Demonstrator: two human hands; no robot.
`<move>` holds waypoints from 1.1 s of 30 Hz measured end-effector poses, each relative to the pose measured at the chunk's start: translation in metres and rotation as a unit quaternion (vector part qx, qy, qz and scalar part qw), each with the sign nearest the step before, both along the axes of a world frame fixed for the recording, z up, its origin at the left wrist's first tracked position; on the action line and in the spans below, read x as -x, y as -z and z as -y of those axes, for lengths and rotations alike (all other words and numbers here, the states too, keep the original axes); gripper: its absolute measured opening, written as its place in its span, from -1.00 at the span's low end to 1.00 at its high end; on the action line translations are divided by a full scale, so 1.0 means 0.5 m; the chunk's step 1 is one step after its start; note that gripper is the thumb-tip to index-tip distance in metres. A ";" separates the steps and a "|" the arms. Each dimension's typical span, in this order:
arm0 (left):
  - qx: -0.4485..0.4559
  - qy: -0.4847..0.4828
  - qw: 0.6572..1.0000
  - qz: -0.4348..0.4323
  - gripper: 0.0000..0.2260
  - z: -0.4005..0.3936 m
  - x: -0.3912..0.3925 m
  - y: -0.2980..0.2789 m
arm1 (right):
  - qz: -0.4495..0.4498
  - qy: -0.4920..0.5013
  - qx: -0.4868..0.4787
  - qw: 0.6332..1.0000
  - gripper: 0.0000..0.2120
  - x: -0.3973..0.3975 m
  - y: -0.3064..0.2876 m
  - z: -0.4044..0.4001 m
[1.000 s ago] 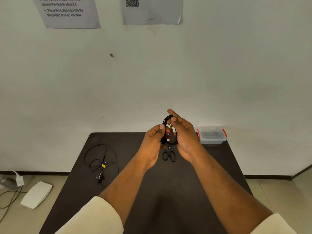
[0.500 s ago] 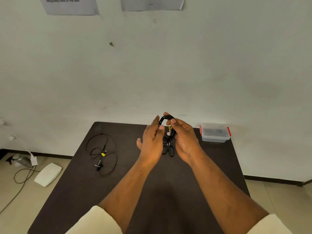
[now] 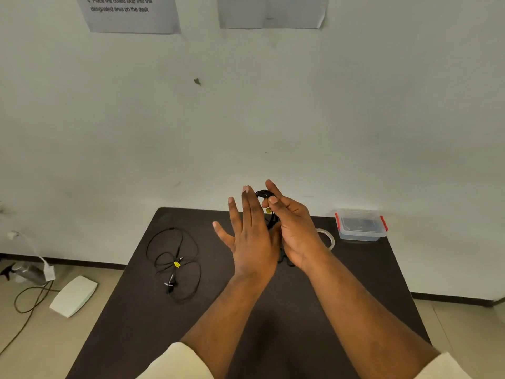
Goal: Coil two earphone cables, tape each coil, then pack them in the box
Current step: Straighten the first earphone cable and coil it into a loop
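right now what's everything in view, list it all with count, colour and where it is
coil: 1, black with a yellow tag, held up over the table's far middle
loose cable: 1, black with a yellow tag, lying uncoiled on the table's left
tape: 1 roll, clear, on the table beside the box, partly hidden by the right hand
box: 1, clear with red clips, far right corner
scissors: 1, black, mostly hidden under the hands
table: 1, dark brown, against the wall
papers: 2, white, on the wall
pedal: 1, white, on the floor at left
left hand: open, fingers straight beside the coil
right hand: pinches the coil
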State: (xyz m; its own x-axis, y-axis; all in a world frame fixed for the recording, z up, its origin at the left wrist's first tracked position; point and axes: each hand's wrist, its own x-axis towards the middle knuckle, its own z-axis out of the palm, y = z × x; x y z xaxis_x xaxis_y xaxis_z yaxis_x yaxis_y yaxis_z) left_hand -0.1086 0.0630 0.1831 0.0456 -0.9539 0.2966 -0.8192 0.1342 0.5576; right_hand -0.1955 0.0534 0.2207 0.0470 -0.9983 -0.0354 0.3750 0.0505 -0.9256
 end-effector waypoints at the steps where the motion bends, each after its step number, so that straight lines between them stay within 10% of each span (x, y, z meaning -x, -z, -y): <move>1: -0.009 0.014 0.999 -0.043 -0.32 0.012 -0.009 -0.001 | 0.009 -0.004 0.002 1.000 -0.74 -0.014 -0.002 0.005; 10: -0.011 0.114 0.964 -0.240 -0.82 0.084 -0.116 0.028 | 0.034 0.014 -0.071 0.997 -0.87 -0.083 0.019 0.040; 22: -0.236 0.209 0.918 -0.240 -0.74 0.117 -0.133 0.056 | 0.045 0.081 -0.210 0.973 -0.85 -0.071 0.098 0.042; 33: -0.240 0.229 0.932 -0.145 -0.70 0.124 -0.065 0.059 | 0.018 0.001 -0.236 0.972 -0.82 0.061 0.113 0.049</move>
State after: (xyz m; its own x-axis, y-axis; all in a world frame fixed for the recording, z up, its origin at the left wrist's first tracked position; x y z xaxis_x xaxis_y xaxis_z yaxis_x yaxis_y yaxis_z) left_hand -0.0761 0.0009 0.1534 -0.3872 -0.9127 -0.1305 -0.5424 0.1110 0.8327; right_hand -0.2261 0.0287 0.1640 0.0545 -0.8716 -0.4871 0.4078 0.4647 -0.7860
